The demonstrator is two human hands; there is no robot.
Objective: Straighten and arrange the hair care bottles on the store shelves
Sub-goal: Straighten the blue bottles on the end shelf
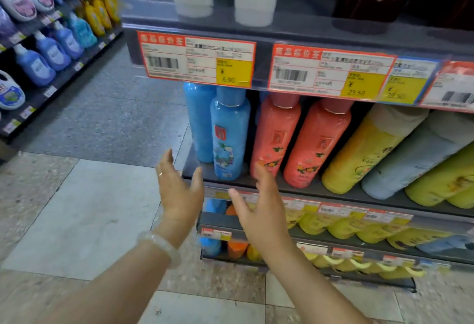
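Hands are both up in front of the dark grey metal shelf [302, 190], palms facing each other, fingers straight and spread, holding nothing. Left hand [177, 190] has a thin ring on one finger and a pale translucent bead bracelet [160, 246] on the wrist; right hand [261, 208] sits just below the shelf edge, fingertips reaching up near the base of the first pink bottle.

Between and just above the hands stands the tall blue plastic bottle with a floral label [229, 136], upright at the front of the shelf, with a plain blue bottle [198, 121] right behind it to the left. Next along are two salmon-pink plastic bottles with orange flower labels [275, 136] [316, 144], leaning a bit to the right. Then a yellow bottle [364, 151], a pale blue one [415, 159] and more yellow-green ones, tilted way over.

Red-bordered paper price tags with yellow price boxes [196, 58] hang on the shelf rail above. Lower shelves hold more blue, orange and yellow bottles, kinda blurry.
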